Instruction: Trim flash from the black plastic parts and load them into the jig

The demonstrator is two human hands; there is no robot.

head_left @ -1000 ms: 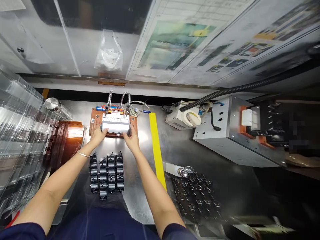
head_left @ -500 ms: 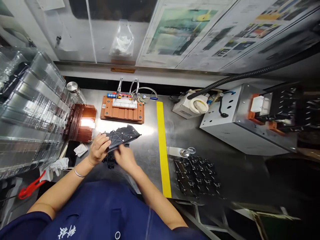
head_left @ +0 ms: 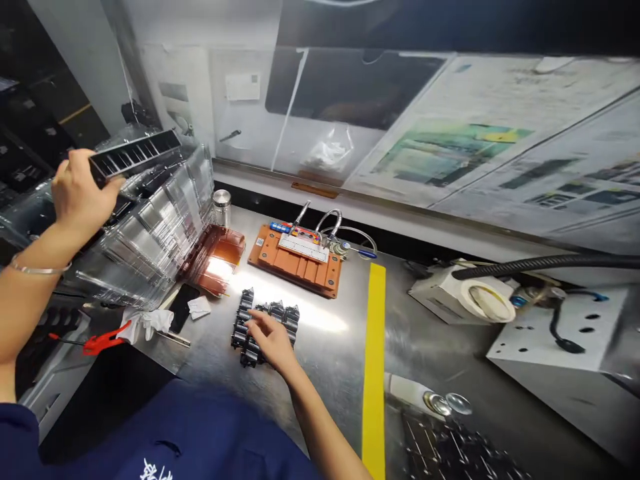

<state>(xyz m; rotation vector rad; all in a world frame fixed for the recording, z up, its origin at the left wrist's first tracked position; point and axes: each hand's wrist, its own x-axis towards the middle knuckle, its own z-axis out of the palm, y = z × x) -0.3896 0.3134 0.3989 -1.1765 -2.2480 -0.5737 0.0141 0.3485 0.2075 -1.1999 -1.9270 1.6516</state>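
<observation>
My left hand (head_left: 83, 193) is raised at the upper left, its fingers closed around one end of a long black slotted plastic part (head_left: 137, 155). That part is tilted above a stack of clear plastic trays (head_left: 165, 213). On the metal bench, my right hand (head_left: 275, 343) reaches over a cluster of black moulded parts (head_left: 245, 310). Its fingers are slightly bent and apart, with the fingertips at the parts; whether they grip one is partly hidden. Several of these parts lie side by side under and around the hand.
An orange-brown fixture (head_left: 300, 267) with cables stands behind the parts. Yellow tape (head_left: 375, 367) crosses the bench. To the right are a white device (head_left: 450, 300), a grey box (head_left: 560, 380) and more black parts (head_left: 450, 447). White gloves (head_left: 150, 323) and red-handled pliers (head_left: 105, 340) lie left.
My left hand has swung up and left from the bench to the trays, carrying the black part. My right hand stays low at the black parts. The view has turned left.
</observation>
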